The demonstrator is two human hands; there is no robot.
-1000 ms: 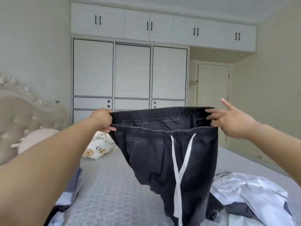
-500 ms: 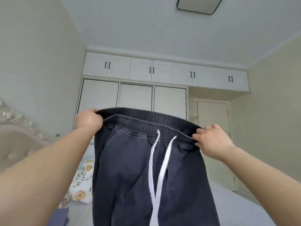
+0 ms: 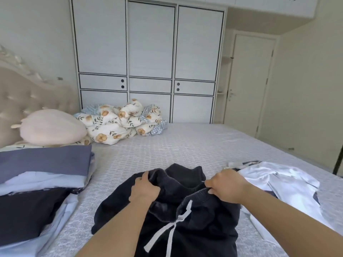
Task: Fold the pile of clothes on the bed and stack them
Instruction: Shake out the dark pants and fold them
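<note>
Trousers [image 3: 185, 216] lay bunched at lower centre of the bed [image 3: 185, 145], waistband toward upper frame; I saw left hand [image 3: 143, 188] and right hand [image 3: 225, 186] gripping it, bare mattress beyond.

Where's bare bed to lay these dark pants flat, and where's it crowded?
Bare bed runs beyond the dark pants, up to the floral quilt. A narrow strip lies between the pants and the folded stack on the left. The white garment crowds the right hand.
</note>
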